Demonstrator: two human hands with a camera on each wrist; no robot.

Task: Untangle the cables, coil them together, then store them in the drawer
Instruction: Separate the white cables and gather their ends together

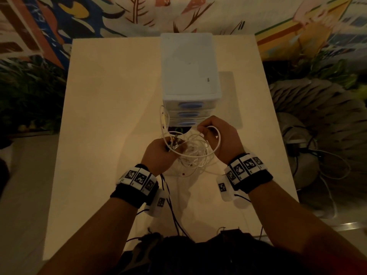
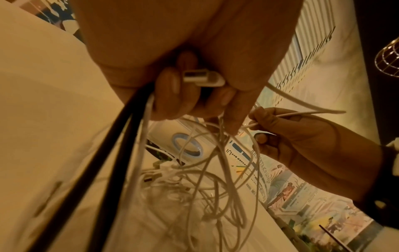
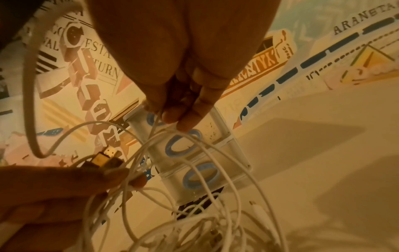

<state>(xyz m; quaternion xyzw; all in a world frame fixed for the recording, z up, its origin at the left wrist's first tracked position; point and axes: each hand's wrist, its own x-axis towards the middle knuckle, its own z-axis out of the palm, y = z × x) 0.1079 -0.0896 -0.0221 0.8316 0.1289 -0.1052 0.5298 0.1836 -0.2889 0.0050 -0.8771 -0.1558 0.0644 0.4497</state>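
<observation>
1. Cables (image 1: 193,150), white and thin, hang in a loose tangle between our two hands, just in front of the drawer unit (image 1: 190,76) and above the table (image 1: 103,116); some loops trail down onto the tabletop.
2. Our left hand (image 1: 158,155) has its fingers curled round a bunch of connector ends, among them a white plug (image 2: 202,78) and a darker metal-tipped plug (image 3: 105,159). We judge the ends are gathered here so they stay sorted while the strands are worked free.
3. Our right hand (image 1: 220,138) pinches a single white strand between thumb and fingertips, nearer the drawer unit than the left hand. Held apart like this, the strand can be traced and drawn out of the knot.
4. Lifting the bundle off the table lets the loops hang open, which shows us where they cross.
5. Counting: one drawer unit with three drawers visible, each with a blue ring handle (image 3: 180,145); all three look closed. Two hands are busy. We cannot count the white cables, as the loops overlap too much. Two dark leads (image 2: 108,145) run past the left palm; whether they belong to the bundle or to the wrist rig we cannot tell.
6. We judge the untangling unfinished, with coiling and storing not yet begun.
</observation>
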